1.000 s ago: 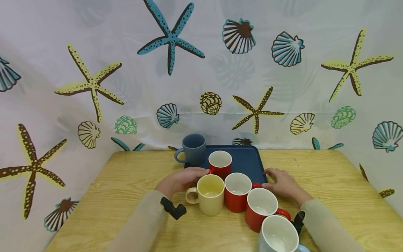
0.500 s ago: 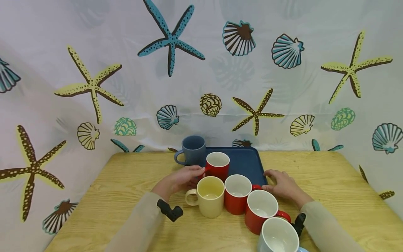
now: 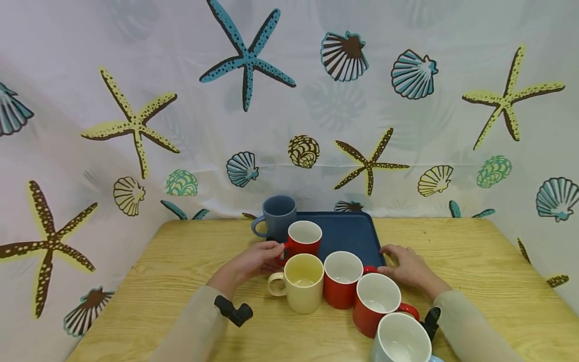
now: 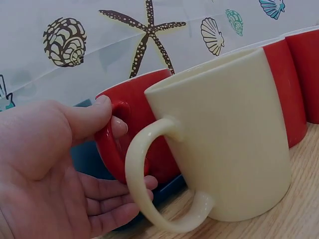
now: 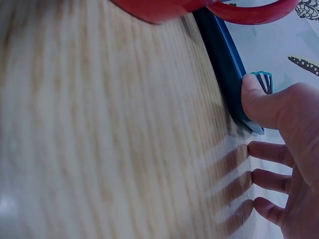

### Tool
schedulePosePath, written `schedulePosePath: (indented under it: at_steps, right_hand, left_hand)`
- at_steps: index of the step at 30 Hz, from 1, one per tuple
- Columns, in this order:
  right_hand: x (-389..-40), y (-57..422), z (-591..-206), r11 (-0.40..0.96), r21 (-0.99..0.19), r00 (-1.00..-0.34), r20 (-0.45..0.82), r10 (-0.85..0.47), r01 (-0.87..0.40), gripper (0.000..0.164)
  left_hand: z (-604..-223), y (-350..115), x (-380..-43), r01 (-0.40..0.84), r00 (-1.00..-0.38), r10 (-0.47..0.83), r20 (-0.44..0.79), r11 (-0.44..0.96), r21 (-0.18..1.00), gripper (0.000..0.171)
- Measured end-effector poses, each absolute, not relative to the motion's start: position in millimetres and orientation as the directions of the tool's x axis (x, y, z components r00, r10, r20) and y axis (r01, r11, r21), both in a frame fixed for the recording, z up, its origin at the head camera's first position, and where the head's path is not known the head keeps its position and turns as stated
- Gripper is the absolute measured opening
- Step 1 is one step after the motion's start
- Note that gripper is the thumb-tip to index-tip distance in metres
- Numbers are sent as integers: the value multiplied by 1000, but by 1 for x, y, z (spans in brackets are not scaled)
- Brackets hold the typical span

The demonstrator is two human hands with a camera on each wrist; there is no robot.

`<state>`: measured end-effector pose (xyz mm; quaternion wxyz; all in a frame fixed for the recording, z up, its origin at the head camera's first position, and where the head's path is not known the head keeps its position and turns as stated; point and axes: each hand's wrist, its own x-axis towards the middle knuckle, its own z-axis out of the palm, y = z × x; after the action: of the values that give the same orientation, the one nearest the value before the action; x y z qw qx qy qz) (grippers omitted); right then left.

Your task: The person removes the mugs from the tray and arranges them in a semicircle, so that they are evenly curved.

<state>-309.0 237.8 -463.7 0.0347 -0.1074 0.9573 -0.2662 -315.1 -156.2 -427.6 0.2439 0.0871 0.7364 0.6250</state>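
One outstretched left hand (image 3: pixel 250 262) pinches a red mug's handle (image 4: pixel 108 153), the right hand (image 3: pixel 405 264) spread beside the tray (image 3: pixel 348 232).

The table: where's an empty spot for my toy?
The table is bare left of the left hand and right of the right hand. The blue tray is bare right of the gripped red mug. It's crowded front and middle: yellow mug, two red mugs and pale mug bunch up.

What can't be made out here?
Head: the lower part of the red mug in the left hand, mostly hidden behind the yellow mug.
Head: the base of the pale blue mug, cut off by the bottom edge.
Right wrist: the rim of another red mug, cut off by the top edge.
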Motion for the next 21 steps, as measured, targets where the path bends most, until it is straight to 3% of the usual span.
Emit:
schedulePosePath:
  at_steps: [21]
  right_hand:
    - [-308, 237, -464, 835, -517, -974, -7, -225, -189, 66]
  left_hand:
    - [-428, -181, -305, -203, -888, 398, -231, 110, 973, 32]
